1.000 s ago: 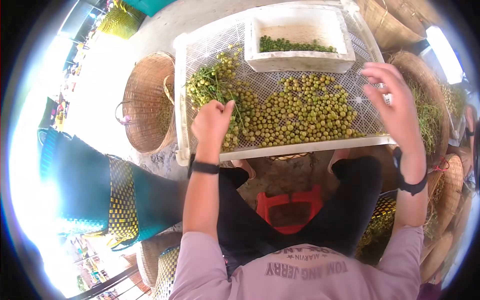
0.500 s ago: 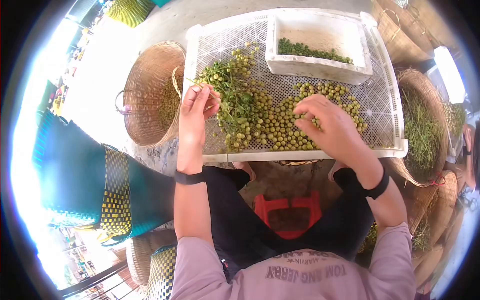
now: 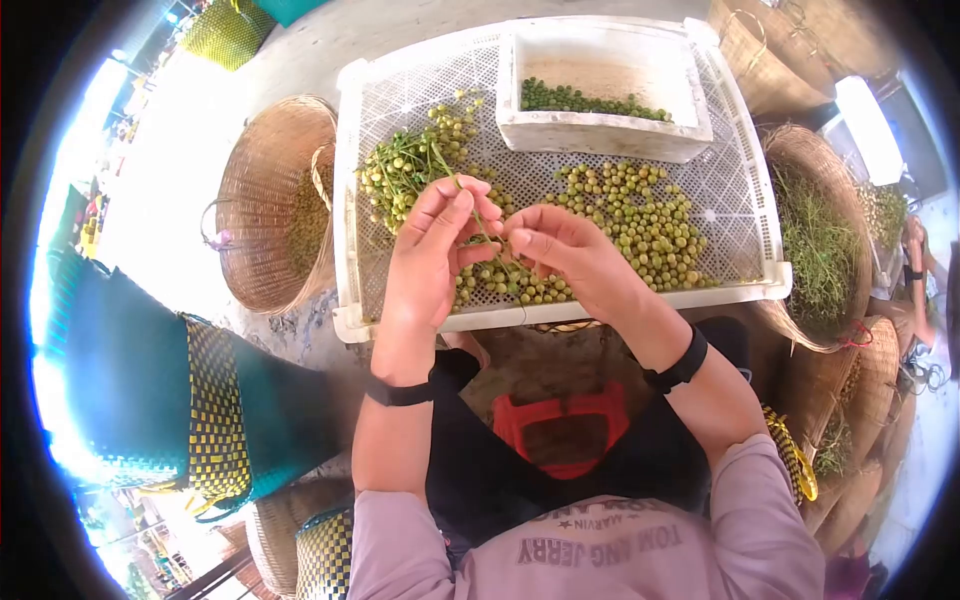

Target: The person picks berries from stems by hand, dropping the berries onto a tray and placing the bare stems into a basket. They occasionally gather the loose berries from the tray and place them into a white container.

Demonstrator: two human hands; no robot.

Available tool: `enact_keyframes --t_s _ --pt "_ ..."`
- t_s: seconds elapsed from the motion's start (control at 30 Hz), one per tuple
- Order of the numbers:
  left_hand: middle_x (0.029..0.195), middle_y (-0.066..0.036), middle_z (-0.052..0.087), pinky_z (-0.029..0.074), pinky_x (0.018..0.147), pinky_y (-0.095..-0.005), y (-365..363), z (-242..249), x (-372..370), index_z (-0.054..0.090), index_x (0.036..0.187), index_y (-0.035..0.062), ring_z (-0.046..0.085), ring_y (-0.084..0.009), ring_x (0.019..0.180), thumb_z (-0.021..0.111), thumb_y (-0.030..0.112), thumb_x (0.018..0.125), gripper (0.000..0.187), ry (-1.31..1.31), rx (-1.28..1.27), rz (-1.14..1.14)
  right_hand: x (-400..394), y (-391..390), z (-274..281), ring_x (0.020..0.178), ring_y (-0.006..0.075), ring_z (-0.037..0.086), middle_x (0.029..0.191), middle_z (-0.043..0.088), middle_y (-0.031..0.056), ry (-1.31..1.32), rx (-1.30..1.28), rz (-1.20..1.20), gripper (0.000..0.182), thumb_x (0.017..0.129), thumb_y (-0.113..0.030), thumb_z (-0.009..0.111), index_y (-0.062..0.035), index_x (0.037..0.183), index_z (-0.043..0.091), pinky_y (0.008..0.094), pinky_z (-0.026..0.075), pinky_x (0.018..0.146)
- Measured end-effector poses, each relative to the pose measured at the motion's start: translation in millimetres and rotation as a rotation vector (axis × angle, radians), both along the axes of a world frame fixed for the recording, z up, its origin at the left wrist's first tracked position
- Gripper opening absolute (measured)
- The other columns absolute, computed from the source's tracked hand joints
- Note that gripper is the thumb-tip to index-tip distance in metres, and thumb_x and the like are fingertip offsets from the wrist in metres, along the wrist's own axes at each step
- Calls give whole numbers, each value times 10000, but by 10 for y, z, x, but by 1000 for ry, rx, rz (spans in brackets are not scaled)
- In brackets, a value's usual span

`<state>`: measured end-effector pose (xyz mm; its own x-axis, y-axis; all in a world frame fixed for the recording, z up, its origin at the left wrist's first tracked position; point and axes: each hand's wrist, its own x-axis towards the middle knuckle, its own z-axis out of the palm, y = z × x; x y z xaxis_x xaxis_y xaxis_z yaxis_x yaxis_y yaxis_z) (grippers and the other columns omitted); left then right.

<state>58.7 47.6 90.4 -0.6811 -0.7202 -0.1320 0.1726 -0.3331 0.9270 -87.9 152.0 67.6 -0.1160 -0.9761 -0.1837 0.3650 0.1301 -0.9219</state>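
My left hand [image 3: 438, 238] is closed on a thin green stem [image 3: 445, 163], which pokes up between thumb and fingers over the tray's near side. Right beside it, the fingertips of my right hand [image 3: 572, 252] are pinched together at the stem's lower end; what lies between them is hidden. Below and behind both hands, loose round green-yellow berries [image 3: 650, 235] spread over a white perforated plastic tray [image 3: 735, 190]. A heap of berries still on their stems [image 3: 395, 170] lies left of my hands. Toward the back of the tray stands a white foam box [image 3: 610, 138] with small dark green berries [image 3: 585, 99].
A wicker basket [image 3: 255, 190] with berries stands left of the tray; another basket [image 3: 790, 150] holding green stalks [image 3: 820, 240] is at the right. A red stool [image 3: 560, 405] sits between my legs. Teal bags [image 3: 120, 370] lie left. Another person's arm [image 3: 915, 260] shows far right.
My right hand has moved left from above the loose berries to meet my left hand. The left hand has come inward with the stem. The whole view has shifted slightly.
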Motion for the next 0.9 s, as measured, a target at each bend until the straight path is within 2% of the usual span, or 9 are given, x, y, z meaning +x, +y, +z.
enact_keyframes --t_s 0.4,0.5,0.53,0.6,0.63,0.67,0.73,0.87,0.9 --pt "943 8 614 550 692 -237 222 -155 -231 588 1101 92 598 -79 872 534 213 959 193 -70 -18 248 -494 401 -455 684 50 464 767 545 -37 -64 -27 -259 204 960 -276 533 -85 935 602 204 374 628" --pt "948 2 618 549 702 -248 302 -143 -306 592 1103 89 593 -84 878 532 217 961 201 -66 -39 242 -715 466 -538 680 97 469 785 543 -19 1003 -77 -453 242 934 -279 574 -40 962 601 249 408 657" --pt "947 -3 620 547 703 -256 335 -130 -338 596 1094 85 589 -88 882 531 222 961 202 -62 -58 249 -741 493 -526 680 97 469 785 543 -19 1005 -74 -461 242 934 -279 574 -40 962 601 249 408 657" --pt "955 -6 616 548 701 -256 391 -96 -411 595 1099 83 586 -92 884 527 221 963 206 -77 -67 234 -742 514 -489 693 64 450 849 551 -30 808 -89 -442 194 940 -228 565 -49 1007 600 215 380 639" --pt "957 -6 613 548 698 -255 418 -89 -442 593 1103 82 585 -93 881 525 218 964 206 -78 -71 223 -688 528 -386 692 60 447 852 556 -34 542 -17 -376 210 942 -243 563 -48 1009 606 214 382 633" --pt "960 -6 610 547 696 -253 449 -83 -473 591 1107 81 585 -94 879 523 216 964 207 -80 -76 209 -655 551 -317 692 60 447 852 556 -34 536 -13 -385 210 942 -243 563 -48 1009 606 214 382 633" --pt "958 -6 609 547 694 -253 504 -58 -537 589 1109 81 584 -92 878 523 213 964 207 -84 -70 189 -628 575 -232 681 46 439 820 554 -39 155 -37 -218 223 945 -259 563 -50 1003 612 206 375 618" --pt "949 15 599 528 687 -239 596 -54 -633 574 1106 96 578 -76 869 523 204 963 187 -87 -39 165 -648 634 -356 635 30 399 758 525 -48 73 -80 -181 201 950 -271 560 -83 883 582 182 344 588" --pt "949 15 599 528 687 -239 612 -64 -656 574 1106 96 578 -76 869 523 204 963 187 -93 -46 159 -661 658 -377 690 43 443 760 545 -41 25 -105 -187 243 933 -288 591 -55 867 579 217 383 626"
